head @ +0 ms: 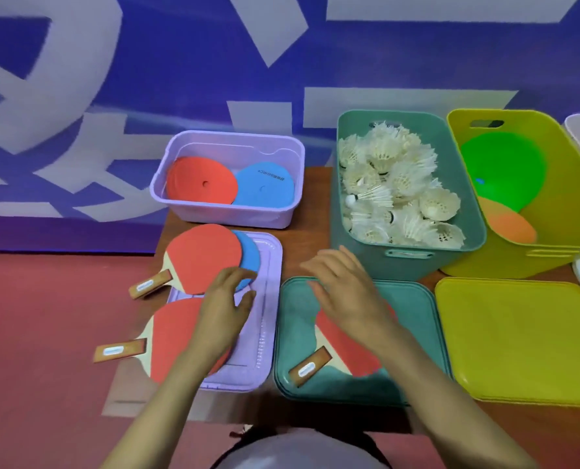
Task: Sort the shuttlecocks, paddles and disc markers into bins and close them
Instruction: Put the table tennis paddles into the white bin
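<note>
Trouble looked likeliest at the loose disc (249,258), which lay on the purple lid (268,316) well left of the teal bin (407,262), half under the far paddle (200,258). Pulled flat rather than lifted, the thin, seemingly bendy sheet might buckle or drag that paddle along. Its handle, like the near paddle's (170,336), already overhung the tabletop (315,211) edge, so a nudge could tip either to the floor. The left hand (224,299) had its fingers curved over the disc's near rim and its thumb just below; whether it actually pinched the disc could not be told. The right hand (346,292) hovered spread and empty over the teal lid (414,309) in front of the teal bin, above a third paddle (346,353) lying there. Shuttlecocks (393,184), white and feathery with rounded bases, were heaped to the teal bin's rim, so a lid pressed down might crush them. The sorted discs (200,184), flat circles with small centre holes, lay in the purple bin (227,211) left of the teal bin. The bins looked like smooth moulded plastic with rounded corners. The paddles had matte red faces, pale wood and tan handles.
</note>
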### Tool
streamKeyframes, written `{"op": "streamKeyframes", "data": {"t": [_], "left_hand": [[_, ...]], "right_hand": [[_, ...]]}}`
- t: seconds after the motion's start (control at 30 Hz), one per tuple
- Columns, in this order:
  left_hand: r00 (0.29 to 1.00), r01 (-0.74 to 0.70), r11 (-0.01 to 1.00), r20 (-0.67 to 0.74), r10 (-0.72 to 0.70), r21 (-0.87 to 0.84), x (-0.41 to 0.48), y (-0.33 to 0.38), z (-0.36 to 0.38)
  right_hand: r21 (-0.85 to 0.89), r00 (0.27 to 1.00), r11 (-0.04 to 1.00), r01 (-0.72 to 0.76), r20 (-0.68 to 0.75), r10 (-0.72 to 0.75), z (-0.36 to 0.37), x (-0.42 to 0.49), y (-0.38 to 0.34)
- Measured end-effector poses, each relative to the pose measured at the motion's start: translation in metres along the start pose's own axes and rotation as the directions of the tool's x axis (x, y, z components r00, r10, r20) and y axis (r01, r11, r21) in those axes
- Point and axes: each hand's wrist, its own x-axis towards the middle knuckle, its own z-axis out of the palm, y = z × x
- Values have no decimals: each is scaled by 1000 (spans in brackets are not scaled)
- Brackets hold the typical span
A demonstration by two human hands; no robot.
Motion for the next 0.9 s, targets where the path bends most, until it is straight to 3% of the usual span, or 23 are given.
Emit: {"op": "streamKeyframes", "data": {"t": [0.1, 0.2, 0.27, 0.33, 0.43, 0.53, 0.6, 0.7, 0.9], "left_hand": [[982, 159, 970, 75, -175, 185, -15, -58, -25], [889, 280, 833, 199, -413, 477, -29, -98, -40], [844, 307, 720, 172, -508, 622, -37, -110, -44], [860, 334, 694, 94, -501, 638, -42, -117, -46], [912, 316, 720, 11, -409, 617, -45, -132, -44], [893, 379, 694, -44, -449, 612, -47, -140, -45], [842, 427, 668, 0, -539, 609, -46, -140, -49], [749, 499, 641, 83, -658, 583, -41, -141, -57], [804, 456, 767, 160, -573, 452, -23, -134, -69]], "right_hand": [[20, 965, 976, -215, 157, 210, 29, -9, -29], [-144, 756, 866, -478, 436, 489, 68, -25, -47], [-242, 639, 776, -582, 455, 621, 88, -36, -57], [-290, 576, 694, -659, 399, 714, 101, -45, -66], [-368, 530, 624, -689, 331, 781, 110, -57, -74], [-435, 471, 570, -697, 323, 821, 113, -68, -78], [-448, 429, 530, -720, 312, 848, 116, -74, -82], [-415, 436, 521, -746, 287, 853, 118, -78, -87], [-313, 450, 482, -819, 171, 876, 119, -79, -90]]}}
